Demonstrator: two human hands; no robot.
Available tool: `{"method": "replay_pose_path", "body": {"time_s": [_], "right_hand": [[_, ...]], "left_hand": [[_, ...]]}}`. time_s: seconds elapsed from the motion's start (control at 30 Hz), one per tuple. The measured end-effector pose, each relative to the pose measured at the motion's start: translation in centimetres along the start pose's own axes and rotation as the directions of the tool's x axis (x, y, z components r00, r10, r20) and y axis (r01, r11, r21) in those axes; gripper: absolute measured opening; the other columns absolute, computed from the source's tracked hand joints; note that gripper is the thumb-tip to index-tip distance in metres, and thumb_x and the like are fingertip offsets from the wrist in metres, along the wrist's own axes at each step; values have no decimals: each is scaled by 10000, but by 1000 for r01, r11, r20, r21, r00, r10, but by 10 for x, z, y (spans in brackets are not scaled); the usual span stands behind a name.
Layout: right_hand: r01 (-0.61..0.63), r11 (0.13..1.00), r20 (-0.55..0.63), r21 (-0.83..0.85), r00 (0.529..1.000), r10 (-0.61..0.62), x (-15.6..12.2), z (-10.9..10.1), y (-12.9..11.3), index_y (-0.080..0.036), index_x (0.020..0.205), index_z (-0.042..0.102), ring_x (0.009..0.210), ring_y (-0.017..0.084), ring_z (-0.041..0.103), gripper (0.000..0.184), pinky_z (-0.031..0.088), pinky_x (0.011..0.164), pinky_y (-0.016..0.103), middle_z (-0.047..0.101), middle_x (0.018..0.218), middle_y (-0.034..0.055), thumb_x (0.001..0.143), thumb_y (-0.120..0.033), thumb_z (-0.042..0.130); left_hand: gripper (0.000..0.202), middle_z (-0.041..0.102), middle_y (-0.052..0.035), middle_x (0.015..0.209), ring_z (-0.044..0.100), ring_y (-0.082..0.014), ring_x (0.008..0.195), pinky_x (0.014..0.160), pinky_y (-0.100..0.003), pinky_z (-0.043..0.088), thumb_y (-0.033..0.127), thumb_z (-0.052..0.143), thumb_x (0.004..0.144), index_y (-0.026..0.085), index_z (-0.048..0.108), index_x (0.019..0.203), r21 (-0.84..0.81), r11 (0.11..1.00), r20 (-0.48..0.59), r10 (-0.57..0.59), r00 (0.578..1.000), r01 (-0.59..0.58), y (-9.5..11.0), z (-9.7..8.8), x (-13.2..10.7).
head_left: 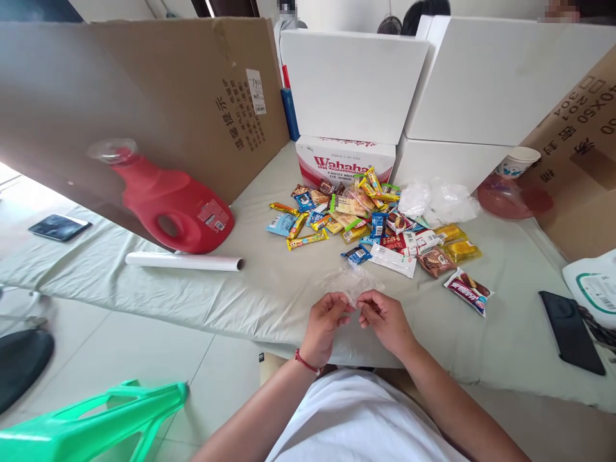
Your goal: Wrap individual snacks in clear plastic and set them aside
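Left hand [326, 324]: on the near side of the snack pile [344, 215]; red bracelet [307, 363] at wrist; fingertips pinched on the clear plastic bag [353, 281].
Right hand [385, 321]: near side of the snack pile, just beside the left; thumb and fingers gathered at the same bag's near edge.
Black phone [572, 332]: well right of the snack pile.
Clear plastic bag: crumpled, over the counter [269, 301], just short of the snack pile.
Lone packet [468, 292]: near right of the snack pile, apart from it.
White tube [183, 262]: left of the snack pile, lying flat.
Red jug [185, 202]: left of the snack pile.
Wahaha box [349, 157]: directly behind the snack pile.
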State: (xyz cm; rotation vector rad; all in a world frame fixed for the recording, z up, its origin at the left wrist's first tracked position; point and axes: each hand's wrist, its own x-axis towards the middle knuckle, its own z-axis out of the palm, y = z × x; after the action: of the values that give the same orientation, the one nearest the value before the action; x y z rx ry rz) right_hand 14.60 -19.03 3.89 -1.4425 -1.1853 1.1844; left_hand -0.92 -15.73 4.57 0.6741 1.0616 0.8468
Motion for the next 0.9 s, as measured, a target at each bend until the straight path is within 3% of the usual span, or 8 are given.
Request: {"method": "replay_pose_path", "body": {"time_s": [0.1,0.2,0.37,0.47,0.63,0.73,0.8,0.9], "right_hand": [[39,999,51,-22,998,-38,-1,3,5,-241,891,680,613,167,639,154,532,604,293,667,708,-6,906,-381,616],[50,995,116,-90,992,-40,-2,-7,11,-241,908,696,603,158,600,174,485,583,273,645,700,-9,917,-392,610],[0,986,-237,-167,971,-40,17,-44,23,-219,918,699,614,161,549,260,421,565,275,668,764,18,889,-464,616],[-9,968,-268,-252,961,-61,41,-53,26,-218,871,690,616,169,536,253,404,586,284,658,729,13,865,-457,609],[10,929,-185,-371,979,-85,86,-30,20,-211,862,690,664,179,571,264,409,641,289,680,759,25,894,-428,544],[-40,918,-67,-393,998,15,100,-13,18,-205,836,700,679,182,604,201,415,642,278,693,745,23,864,-381,606],[-57,921,-11,-384,998,57,99,-6,18,-203,813,688,662,176,612,121,417,625,267,686,715,10,832,-314,642],[-25,922,-68,-387,998,-2,84,1,17,-203,860,675,631,162,608,113,430,619,263,689,732,5,879,-285,599]], "left_hand": [[398,648,-34,803,626,-178,799,651,-255,460,493,857,642,167,671,775,20,999,-70,-35,997,37,-5,-6,3],[280,605,6,684,537,-120,658,626,-236,413,362,833,637,168,647,715,74,997,-95,44,994,-37,-11,-11,6],[231,563,23,659,515,-126,657,679,-262,460,318,765,661,187,575,670,146,989,-75,43,996,-31,-11,-24,9],[256,530,36,638,492,-122,637,677,-265,460,325,753,656,196,533,647,189,982,-45,29,999,-20,-8,-37,12],[228,494,49,597,439,-105,590,595,-232,340,318,704,680,195,514,651,375,926,25,32,999,-39,-4,-56,20],[195,581,2,714,537,-150,697,645,-256,404,342,694,683,189,578,716,479,871,53,89,995,-103,2,-68,20],[259,611,-27,844,576,-186,796,681,-280,451,347,720,652,191,631,840,556,815,-61,237,970,-164,8,-76,15],[350,563,-5,846,537,-162,738,631,-267,437,369,753,669,210,624,952,595,774,-245,431,869,-217,18,-79,5]]}}
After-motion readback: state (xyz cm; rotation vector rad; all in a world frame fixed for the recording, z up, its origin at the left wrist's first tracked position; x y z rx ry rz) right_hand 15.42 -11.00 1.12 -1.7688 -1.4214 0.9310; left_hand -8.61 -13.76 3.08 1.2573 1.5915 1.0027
